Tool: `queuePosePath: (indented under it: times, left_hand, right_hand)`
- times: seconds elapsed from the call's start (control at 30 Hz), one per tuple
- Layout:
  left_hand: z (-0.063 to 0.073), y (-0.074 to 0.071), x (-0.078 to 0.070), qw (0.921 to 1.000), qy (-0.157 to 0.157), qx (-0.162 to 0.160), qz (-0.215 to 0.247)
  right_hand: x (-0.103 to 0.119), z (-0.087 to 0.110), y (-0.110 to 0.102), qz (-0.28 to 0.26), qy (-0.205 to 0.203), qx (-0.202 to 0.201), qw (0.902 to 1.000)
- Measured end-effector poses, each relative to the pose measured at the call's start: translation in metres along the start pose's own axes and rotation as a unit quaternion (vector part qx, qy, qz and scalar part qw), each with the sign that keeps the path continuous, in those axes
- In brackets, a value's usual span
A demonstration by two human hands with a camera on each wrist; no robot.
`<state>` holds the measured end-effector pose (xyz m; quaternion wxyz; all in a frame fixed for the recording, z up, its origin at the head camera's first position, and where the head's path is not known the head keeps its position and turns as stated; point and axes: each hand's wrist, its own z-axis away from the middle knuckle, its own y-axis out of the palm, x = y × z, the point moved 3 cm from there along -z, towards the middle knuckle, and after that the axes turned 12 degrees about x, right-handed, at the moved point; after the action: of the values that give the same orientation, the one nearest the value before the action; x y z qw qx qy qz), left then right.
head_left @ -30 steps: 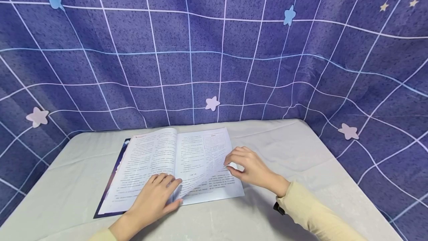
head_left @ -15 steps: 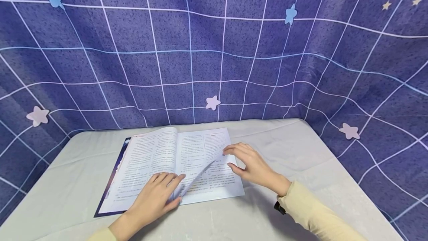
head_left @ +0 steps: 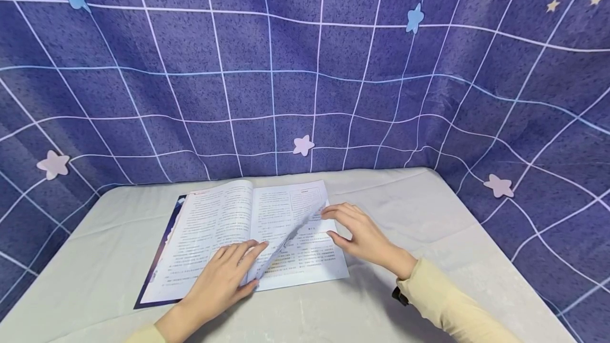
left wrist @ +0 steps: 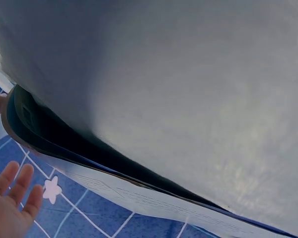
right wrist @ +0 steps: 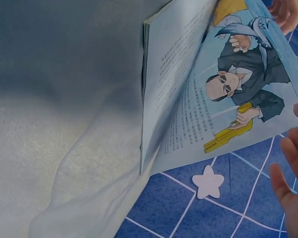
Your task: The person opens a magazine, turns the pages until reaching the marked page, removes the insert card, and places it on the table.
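Observation:
An open magazine (head_left: pixel 214 226) lies in the head view, its dark cover edge (head_left: pixel 153 274) showing at left. My left hand (head_left: pixel 221 274) rests on the left page by the spine, thumb at the lower edge. One right-hand page (head_left: pixel 286 226) is lifted and bent diagonally, its lower corner raised off the page beneath (head_left: pixel 316 258). At its outer edge is my right hand (head_left: pixel 359 234), fingertips against the page and thumb apart below them. The right wrist view shows a printed page with a cartoon figure (right wrist: pixel 233 84), with fingers (right wrist: pixel 293 148) beside its edge.
A pale cloth-covered table (head_left: pixel 405 205) bears the magazine. Behind and beside it hangs a blue curtain (head_left: pixel 248 94) with a white grid and star shapes. A dark band (head_left: pixel 399 296) sits at the right sleeve's cuff (head_left: pixel 414 279).
The page's lower corner has folded up and leftward, uncovering more of the page below. My right thumb has parted from the fingers. The left hand stays nearly in place.

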<state>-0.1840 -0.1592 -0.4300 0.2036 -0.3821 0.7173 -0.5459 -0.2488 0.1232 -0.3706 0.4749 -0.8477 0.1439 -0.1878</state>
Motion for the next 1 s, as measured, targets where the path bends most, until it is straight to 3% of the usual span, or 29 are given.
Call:
queuePosePath:
  times: [0.4,0.7,1.0]
  left_hand:
    - [0.003,0.000,0.003,0.9999,-0.011,-0.010,-0.009]
    - [0.008,0.002,0.009,0.9983,-0.056,0.002,-0.014]
    - [0.010,0.003,0.012,0.9969,-0.078,-0.002,0.000]
  right_hand:
    - [-0.002,0.005,0.003,-0.001,0.001,0.008,1.0000]
    - [-0.003,0.009,0.008,-0.003,-0.007,0.015,0.9999]
    - [-0.004,0.011,0.011,-0.003,0.005,0.030,0.9995]
